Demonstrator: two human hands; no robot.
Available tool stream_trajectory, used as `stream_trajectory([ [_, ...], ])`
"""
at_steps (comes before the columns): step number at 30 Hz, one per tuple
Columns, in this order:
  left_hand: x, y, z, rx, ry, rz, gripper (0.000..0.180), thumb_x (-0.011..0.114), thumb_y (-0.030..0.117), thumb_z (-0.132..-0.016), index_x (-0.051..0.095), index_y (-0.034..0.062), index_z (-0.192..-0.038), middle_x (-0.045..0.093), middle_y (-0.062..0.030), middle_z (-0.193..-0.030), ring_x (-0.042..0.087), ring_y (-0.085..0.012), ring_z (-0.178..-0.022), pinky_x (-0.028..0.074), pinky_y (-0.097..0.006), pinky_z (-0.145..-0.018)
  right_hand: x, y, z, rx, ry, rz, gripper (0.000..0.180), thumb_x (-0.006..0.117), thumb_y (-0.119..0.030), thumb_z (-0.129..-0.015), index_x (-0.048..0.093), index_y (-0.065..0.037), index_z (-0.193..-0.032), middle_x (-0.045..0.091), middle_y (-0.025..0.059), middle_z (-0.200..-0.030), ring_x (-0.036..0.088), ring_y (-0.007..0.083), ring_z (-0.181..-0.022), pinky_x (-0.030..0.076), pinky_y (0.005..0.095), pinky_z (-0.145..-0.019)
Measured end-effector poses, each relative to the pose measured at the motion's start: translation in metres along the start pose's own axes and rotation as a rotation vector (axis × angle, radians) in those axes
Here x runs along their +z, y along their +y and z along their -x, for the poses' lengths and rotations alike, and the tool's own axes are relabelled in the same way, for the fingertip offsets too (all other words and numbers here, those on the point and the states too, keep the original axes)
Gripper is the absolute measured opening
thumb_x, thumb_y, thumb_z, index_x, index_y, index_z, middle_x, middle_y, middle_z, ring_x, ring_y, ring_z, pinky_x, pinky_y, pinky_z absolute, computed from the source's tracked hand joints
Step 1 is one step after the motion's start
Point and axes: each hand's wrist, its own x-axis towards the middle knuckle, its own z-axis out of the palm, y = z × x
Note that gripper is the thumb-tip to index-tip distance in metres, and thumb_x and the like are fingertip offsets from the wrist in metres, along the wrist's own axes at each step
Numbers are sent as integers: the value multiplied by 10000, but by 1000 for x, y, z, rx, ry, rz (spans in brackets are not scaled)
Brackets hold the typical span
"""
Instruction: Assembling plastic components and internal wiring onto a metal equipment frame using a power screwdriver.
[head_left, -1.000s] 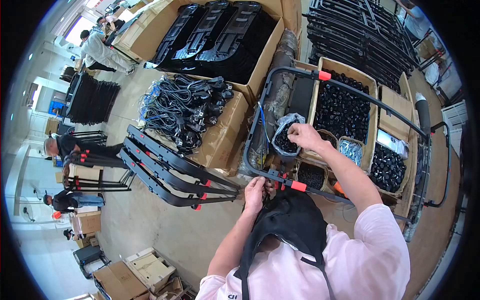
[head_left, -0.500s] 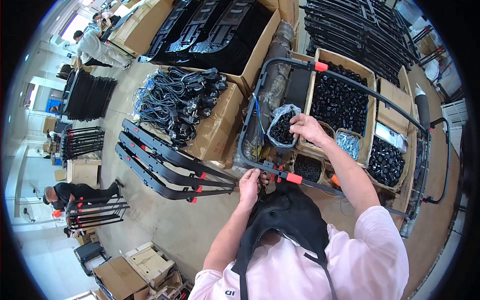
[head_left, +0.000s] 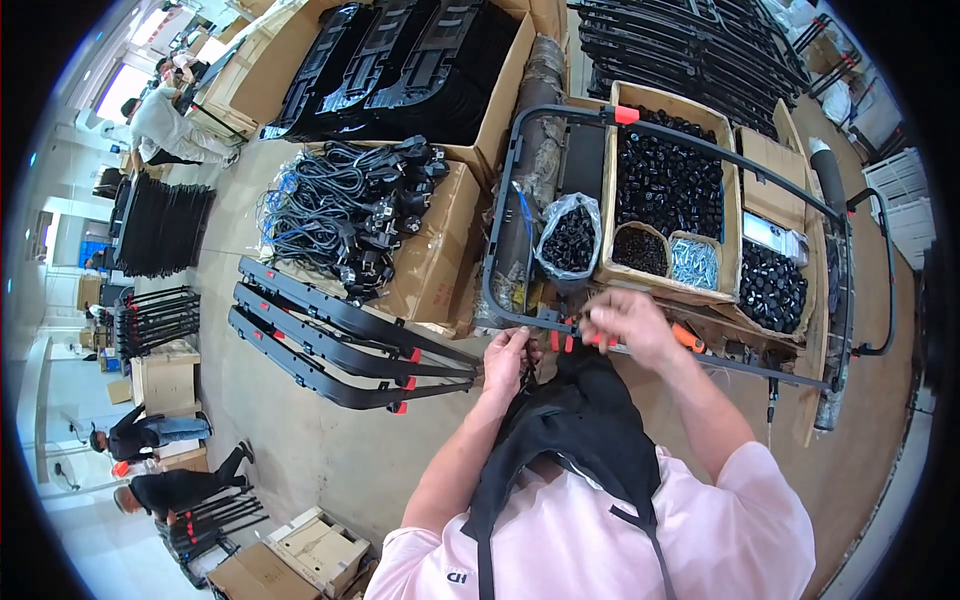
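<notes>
A black tubular frame [head_left: 495,215] with red clips lies in front of me across the boxes. At its near left corner my left hand [head_left: 506,362] is closed in a pinch, with something dark under the fingers that I cannot make out. My right hand [head_left: 632,325] hovers over the near bar beside a red clip [head_left: 570,343], fingers curled together; whatever they hold is hidden. Just beyond stands an open plastic bag [head_left: 570,240] filled with small black parts. To its right, a carton holds black caps [head_left: 670,180], a small box of dark screws [head_left: 640,250] and one of silvery screws [head_left: 695,263].
Curved black frames [head_left: 330,345] are stacked at my left, below a carton heaped with power cables [head_left: 350,210]. An orange-handled tool [head_left: 687,337] lies right of my right hand. More black caps [head_left: 772,290] fill a box farther right. Several people work at the far left.
My right hand has left the plastic bag and come down toward the near bar, closer to my left hand. The left hand stays at the frame's corner. The view has shifted slightly.
</notes>
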Motion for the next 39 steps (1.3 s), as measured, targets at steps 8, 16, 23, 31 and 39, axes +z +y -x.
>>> stream_trajectory([
  [8,-6,18,-5,-101,-3,-95,237,745,275,-997,669,57,-1055,720,-41,-865,701,-159,-702,548,-291,-615,39,161,-4,339,244,-479,219,661,-247,-1059,670,-57,-1168,736,56,-1051,704,156,-883,546,290,-710],
  [16,-23,18,-22,-192,-163,-103,270,721,269,-1004,696,25,-1117,767,-109,-929,744,-217,-763,613,-341,-704,85,168,-76,217,266,-536,191,645,-253,-1061,708,-100,-1157,752,40,-1038,697,167,-893,527,323,-767],
  [23,-20,27,-14,-246,-215,-128,285,674,282,-1035,721,2,-1058,778,-108,-914,732,-201,-712,601,-322,-686,87,182,-73,137,289,-598,194,644,-274,-1063,725,-110,-1128,730,19,-979,644,144,-857,489,314,-751],
  [31,-46,22,-3,-275,-344,-223,246,658,288,-1048,736,54,-1044,740,-19,-877,652,-118,-629,487,-272,-557,92,145,-55,59,298,329,288,634,-192,-1014,768,32,-1136,760,90,-881,703,212,-813,548,347,-794],
  [39,-61,-10,-4,140,-235,-293,232,674,248,-1033,728,23,-1046,682,-16,-824,591,-88,-660,473,-276,-591,123,56,-63,-451,-3,1255,244,610,-128,-943,731,-29,-1131,729,166,-1111,707,390,-1060,562,489,-907],
])
